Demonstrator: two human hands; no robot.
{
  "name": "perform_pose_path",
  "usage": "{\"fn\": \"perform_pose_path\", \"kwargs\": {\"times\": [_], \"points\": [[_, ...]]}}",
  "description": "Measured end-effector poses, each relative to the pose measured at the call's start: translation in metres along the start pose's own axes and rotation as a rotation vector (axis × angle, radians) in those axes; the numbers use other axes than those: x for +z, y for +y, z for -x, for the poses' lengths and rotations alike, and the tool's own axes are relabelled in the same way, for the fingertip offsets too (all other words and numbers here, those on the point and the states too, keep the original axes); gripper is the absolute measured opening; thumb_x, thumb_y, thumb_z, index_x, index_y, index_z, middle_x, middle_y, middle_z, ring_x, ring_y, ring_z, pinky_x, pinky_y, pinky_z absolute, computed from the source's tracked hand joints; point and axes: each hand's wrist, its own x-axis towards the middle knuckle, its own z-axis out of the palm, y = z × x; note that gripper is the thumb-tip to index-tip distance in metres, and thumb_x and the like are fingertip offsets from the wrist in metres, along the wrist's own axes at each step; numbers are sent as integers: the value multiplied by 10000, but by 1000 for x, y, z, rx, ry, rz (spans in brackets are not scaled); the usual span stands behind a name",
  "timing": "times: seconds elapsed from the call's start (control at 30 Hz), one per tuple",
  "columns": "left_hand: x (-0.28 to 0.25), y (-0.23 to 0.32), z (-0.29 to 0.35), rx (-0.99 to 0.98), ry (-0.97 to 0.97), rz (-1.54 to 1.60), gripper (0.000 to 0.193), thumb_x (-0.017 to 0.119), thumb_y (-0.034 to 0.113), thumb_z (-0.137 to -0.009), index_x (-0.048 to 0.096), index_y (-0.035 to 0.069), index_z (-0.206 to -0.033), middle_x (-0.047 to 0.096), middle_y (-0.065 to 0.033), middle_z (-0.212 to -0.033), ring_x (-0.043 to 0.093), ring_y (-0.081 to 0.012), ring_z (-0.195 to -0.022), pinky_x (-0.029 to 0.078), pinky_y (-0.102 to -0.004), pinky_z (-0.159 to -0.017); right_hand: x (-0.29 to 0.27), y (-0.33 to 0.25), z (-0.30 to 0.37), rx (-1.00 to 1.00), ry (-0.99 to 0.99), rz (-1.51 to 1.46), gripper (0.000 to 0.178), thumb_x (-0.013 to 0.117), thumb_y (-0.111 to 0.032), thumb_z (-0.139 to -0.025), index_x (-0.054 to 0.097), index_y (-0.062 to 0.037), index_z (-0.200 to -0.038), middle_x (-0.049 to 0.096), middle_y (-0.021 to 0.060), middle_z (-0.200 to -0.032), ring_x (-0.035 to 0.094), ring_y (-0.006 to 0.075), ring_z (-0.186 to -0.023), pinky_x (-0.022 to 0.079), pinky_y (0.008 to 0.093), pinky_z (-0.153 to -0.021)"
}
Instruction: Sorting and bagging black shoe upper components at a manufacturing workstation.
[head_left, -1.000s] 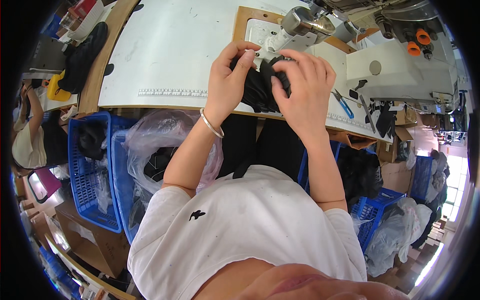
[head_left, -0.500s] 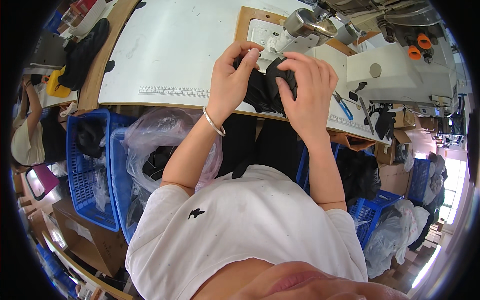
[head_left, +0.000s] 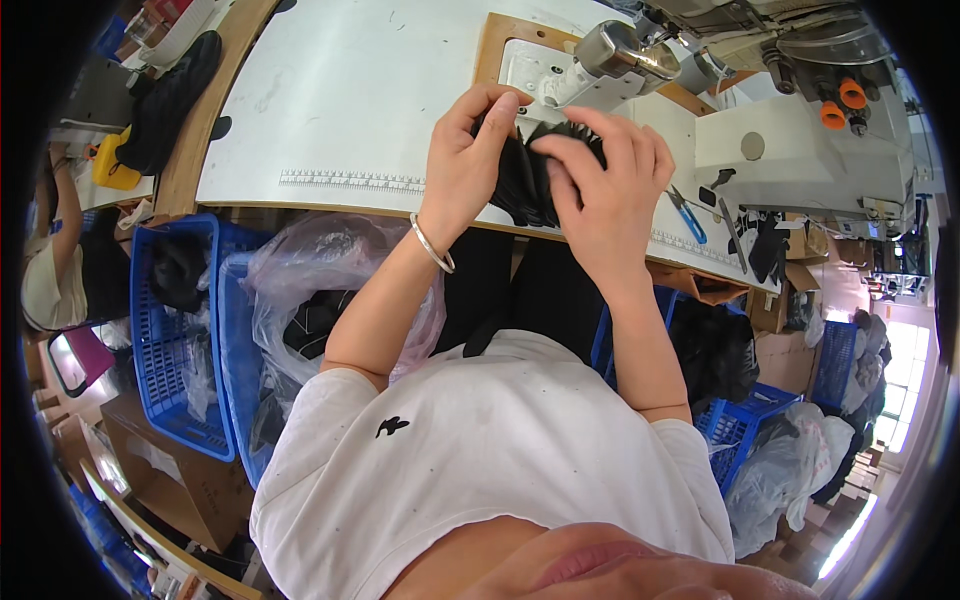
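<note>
A stack of thin black pieces (head_left: 524,188), probably cut fabric or leather, is held upright near the table's front edge, its layers fanned apart. My left hand (head_left: 467,150) grips the stack's left side, thumb raised along it and the fingertips partly hidden behind. On the other side, my right hand (head_left: 618,180) is closed over the right part, with thumb and bent fingers against the layers. Just beyond both hands stands the metal head of a sewing machine (head_left: 625,50) over its pale bed plate (head_left: 535,68).
Blue-handled scissors (head_left: 688,217) lie to the right on the white table (head_left: 340,110). A printed ruler strip (head_left: 350,181) runs along its front edge. Blue baskets (head_left: 185,370) with plastic bags stand at left; another basket (head_left: 735,425) is at right. Another person (head_left: 62,240) sits far left.
The right hand's fingers have shifted left across the top of the stack, and the layers on the right have spread apart. My left hand keeps nearly the same place.
</note>
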Motion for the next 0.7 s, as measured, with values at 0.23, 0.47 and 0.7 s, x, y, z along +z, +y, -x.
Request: {"fn": "perform_pose_path", "kwargs": {"times": [0.23,0.47,0.7], "points": [[0,-3,2,2,14,21,264,574,253,-1033,681,11,-1025,636,3,-837,542,-57,-755,435,-220,-678,-6,-8,-2,38,-41,-50,127,795,-197,-760,711,-163,-849,611,-34,-1193,522,223,-1175,306,480,-1062],[-10,-3,6,-32,-36,113,197,625,191,-999,665,-1,-1005,668,-15,-872,607,-71,-845,469,-217,-749,7,-14,2,106,28,94,136,762,-130,-767,686,-153,-878,601,-16,-1220,533,232,-1166,346,470,-1049],[-18,-13,12,-23,-60,261,172,646,171,-985,663,1,-1003,709,-49,-941,632,-94,-897,499,-238,-825,1,-18,-1,79,0,-34,127,777,-200,-791,721,-177,-903,607,-24,-1221,534,225,-1166,339,449,-1042]]}}
